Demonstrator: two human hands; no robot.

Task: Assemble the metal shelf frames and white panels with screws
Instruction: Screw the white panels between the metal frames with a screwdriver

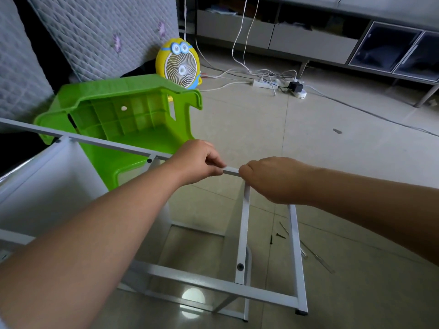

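Legible text, labels, brands, numbers, signs: I find none. I read no lettering on any surface in my head-camera view.

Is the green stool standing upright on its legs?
No, the green stool lies tipped on its side behind the frame, its ribbed underside facing the camera.
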